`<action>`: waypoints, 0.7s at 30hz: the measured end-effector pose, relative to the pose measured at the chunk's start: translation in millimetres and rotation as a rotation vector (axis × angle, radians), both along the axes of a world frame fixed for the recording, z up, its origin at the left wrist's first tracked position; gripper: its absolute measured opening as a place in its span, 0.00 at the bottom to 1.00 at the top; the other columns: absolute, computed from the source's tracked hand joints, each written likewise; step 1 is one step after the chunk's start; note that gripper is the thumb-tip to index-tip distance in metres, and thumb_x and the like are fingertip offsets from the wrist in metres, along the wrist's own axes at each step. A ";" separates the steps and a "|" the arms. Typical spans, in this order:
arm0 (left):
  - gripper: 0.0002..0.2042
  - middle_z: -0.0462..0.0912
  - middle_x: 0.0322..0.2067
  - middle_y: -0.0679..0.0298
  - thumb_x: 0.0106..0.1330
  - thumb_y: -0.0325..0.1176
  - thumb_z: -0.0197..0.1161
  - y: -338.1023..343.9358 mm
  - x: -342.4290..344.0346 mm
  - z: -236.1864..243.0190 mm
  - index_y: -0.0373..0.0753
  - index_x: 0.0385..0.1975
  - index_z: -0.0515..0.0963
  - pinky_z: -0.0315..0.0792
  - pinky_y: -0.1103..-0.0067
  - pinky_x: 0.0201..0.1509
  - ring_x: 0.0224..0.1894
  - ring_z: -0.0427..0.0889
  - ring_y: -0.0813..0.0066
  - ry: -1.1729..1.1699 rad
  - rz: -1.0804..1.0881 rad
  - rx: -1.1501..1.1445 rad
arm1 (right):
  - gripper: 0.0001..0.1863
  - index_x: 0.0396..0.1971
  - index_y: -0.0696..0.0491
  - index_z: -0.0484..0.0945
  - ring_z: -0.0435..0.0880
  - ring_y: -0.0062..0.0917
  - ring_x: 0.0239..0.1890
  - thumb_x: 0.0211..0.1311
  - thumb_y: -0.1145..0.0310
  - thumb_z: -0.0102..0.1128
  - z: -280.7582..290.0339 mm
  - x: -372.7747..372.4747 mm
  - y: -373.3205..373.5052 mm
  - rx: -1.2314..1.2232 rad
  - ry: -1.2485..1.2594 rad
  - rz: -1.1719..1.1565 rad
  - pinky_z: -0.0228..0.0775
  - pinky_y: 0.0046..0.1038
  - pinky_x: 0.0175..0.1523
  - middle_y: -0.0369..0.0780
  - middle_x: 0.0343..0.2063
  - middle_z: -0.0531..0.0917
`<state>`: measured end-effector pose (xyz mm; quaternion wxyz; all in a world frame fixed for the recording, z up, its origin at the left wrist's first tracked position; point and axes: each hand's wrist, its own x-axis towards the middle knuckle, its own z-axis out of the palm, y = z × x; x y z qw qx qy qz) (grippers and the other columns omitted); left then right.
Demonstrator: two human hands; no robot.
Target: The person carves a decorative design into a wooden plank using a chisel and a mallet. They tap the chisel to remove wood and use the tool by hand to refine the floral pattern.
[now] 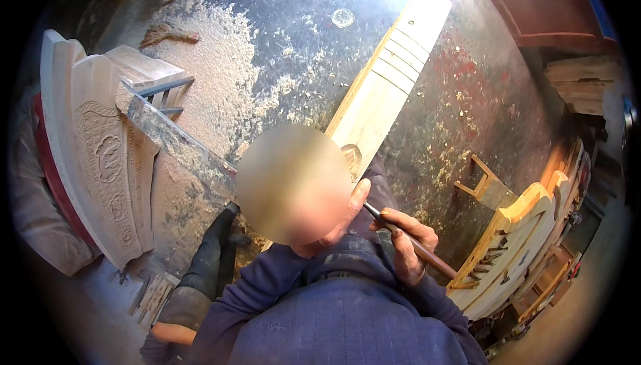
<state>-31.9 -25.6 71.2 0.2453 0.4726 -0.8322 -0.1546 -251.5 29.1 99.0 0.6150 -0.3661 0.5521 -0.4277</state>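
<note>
Head cam: right hand (pixel 408 243) has a wood-handled tool (pixel 434 260) gripped. Left hand (pixel 352 210) is partly blurred, so can't tell its grip, but looks nearer the pale board (pixel 389 75), which runs lengthwise ahead, angling right.

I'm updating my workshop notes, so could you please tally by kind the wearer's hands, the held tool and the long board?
Bare hands, left mostly blurred: 2
Slim brown-handled tool: 1
Long pale wooden board: 1
Total: 4
</note>
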 end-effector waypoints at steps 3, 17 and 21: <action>0.19 0.88 0.38 0.54 0.65 0.25 0.71 1.7 -2.9 -6.9 0.37 0.56 0.90 0.84 0.61 0.50 0.41 0.89 0.57 -0.040 0.012 0.023 | 0.21 0.56 0.68 0.86 0.94 0.38 0.50 0.69 0.79 0.54 -8.0 6.3 0.3 -0.054 -0.041 -0.020 0.83 0.35 0.61 0.56 0.50 0.90; 0.17 0.78 0.31 0.64 0.63 0.28 0.69 -9.2 -5.5 -6.7 0.34 0.53 0.85 0.71 0.72 0.26 0.26 0.79 0.71 -0.003 0.007 0.035 | 0.21 0.60 0.70 0.83 0.93 0.41 0.50 0.77 0.71 0.57 -21.6 3.9 3.3 -0.060 -0.027 0.018 0.83 0.39 0.62 0.57 0.48 0.91; 0.17 0.76 0.30 0.64 0.64 0.27 0.69 -9.4 -5.7 -4.7 0.34 0.53 0.85 0.70 0.72 0.26 0.26 0.79 0.71 -0.014 0.006 0.041 | 0.20 0.60 0.69 0.84 0.93 0.40 0.51 0.73 0.76 0.56 -24.5 4.5 5.3 -0.069 -0.024 0.009 0.83 0.36 0.62 0.57 0.49 0.91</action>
